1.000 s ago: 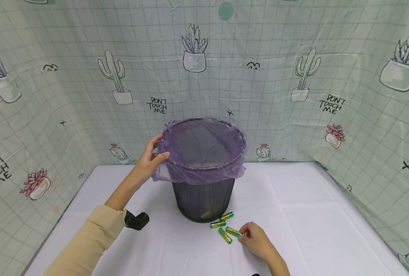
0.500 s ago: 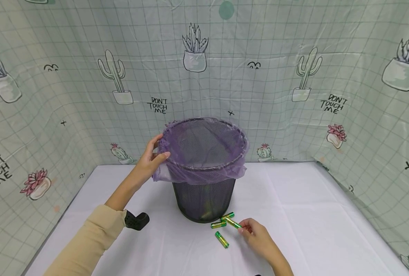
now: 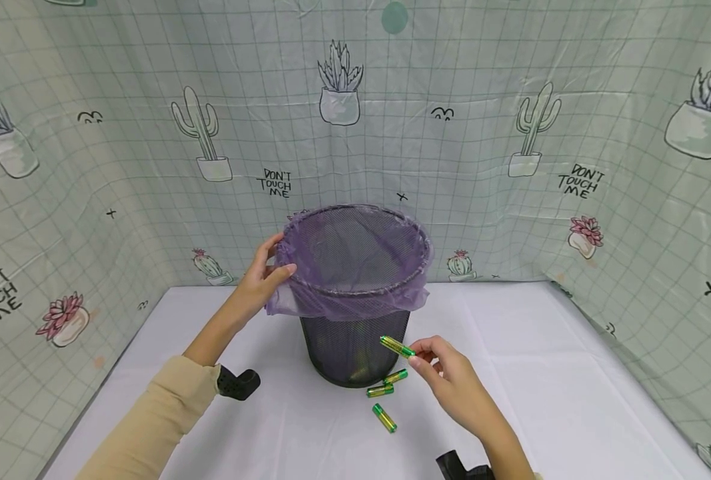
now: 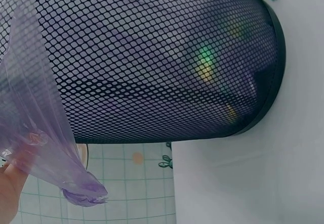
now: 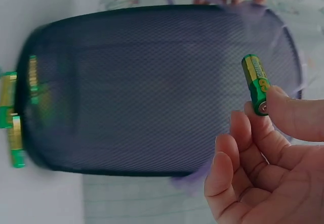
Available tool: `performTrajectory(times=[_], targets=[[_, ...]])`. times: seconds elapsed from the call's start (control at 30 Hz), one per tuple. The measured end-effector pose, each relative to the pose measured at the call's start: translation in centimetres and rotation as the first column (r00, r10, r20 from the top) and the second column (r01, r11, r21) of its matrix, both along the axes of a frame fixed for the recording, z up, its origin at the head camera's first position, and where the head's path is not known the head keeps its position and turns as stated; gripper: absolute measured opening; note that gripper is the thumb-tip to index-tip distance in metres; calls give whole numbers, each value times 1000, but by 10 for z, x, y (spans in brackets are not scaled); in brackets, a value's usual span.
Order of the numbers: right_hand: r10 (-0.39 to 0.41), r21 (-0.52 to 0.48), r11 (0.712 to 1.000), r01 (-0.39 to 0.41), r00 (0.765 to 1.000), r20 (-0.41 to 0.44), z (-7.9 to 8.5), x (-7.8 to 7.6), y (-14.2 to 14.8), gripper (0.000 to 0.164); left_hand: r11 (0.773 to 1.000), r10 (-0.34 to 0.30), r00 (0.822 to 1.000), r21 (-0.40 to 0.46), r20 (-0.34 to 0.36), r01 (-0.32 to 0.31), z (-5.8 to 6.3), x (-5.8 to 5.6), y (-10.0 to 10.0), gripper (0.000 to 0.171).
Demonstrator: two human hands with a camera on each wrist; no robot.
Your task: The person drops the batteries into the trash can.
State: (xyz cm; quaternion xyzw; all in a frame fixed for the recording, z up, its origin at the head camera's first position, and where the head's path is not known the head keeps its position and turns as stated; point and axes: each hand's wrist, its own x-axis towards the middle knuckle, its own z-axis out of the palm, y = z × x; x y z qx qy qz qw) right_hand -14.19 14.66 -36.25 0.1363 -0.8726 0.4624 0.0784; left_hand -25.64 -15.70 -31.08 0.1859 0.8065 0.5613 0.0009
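Observation:
My right hand (image 3: 451, 381) pinches a green and gold battery (image 3: 397, 346) by one end between thumb and fingertips, in front of the black mesh wastebasket (image 3: 349, 347) and above the table. In the right wrist view the battery (image 5: 255, 84) points away from the fingertips. A thin purple bin liner (image 3: 349, 307) covers the wastebasket's rim and hangs down outside. My left hand (image 3: 252, 283) grips the lined rim at its left side, thumb toward the front. Three more batteries lie at the base: two by the foot (image 3: 395, 377), one nearer (image 3: 384, 418).
Through the mesh in the left wrist view, blurred green and yellow shapes (image 4: 205, 64) show low inside the wastebasket. A white cloth (image 3: 511, 373) covers the table. Grid-patterned curtains (image 3: 475, 227) printed with cacti stand behind and at both sides.
My right hand has lifted a battery off the table and moved it up beside the wastebasket. The nearest loose battery has shifted slightly left and nearer. My left hand stays on the rim.

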Motion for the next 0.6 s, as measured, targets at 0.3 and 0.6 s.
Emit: performTrajectory(times=[0.3, 0.6], targets=[[77, 78, 995, -56, 955, -288, 54, -5, -8, 11, 1000, -2, 1000, 6, 6, 2, 0, 0, 1, 69], [92, 116, 991, -59, 946, -311, 89, -19, -27, 10, 1000, 8, 1000, -7, 12, -8, 0, 0, 2, 69]])
